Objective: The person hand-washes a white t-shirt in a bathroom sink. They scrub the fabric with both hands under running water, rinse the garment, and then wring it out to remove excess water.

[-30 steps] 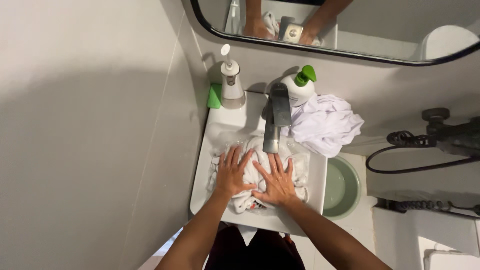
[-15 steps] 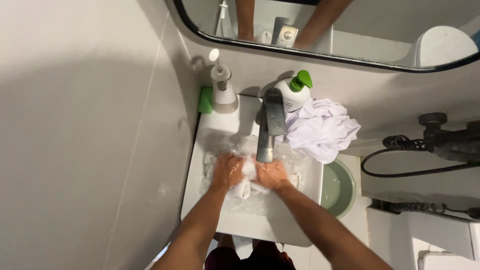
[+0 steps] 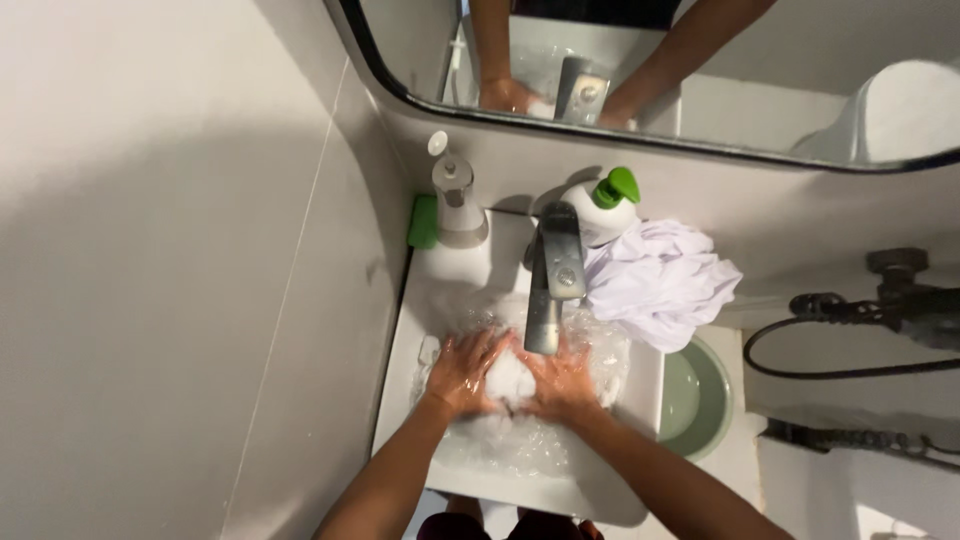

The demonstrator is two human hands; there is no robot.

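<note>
Both hands down in the foamy water of the white rectangular sink, under the grey faucet: left hand and right hand cupped inward from either side around a bunched wet white cloth, fingers curled onto it. On the ledge behind, a clear soap dispenser beside a green sponge, and a white bottle with green pump cap. To the right, a crumpled white garment draped over the sink's corner, above a pale green basin lower down.
</note>
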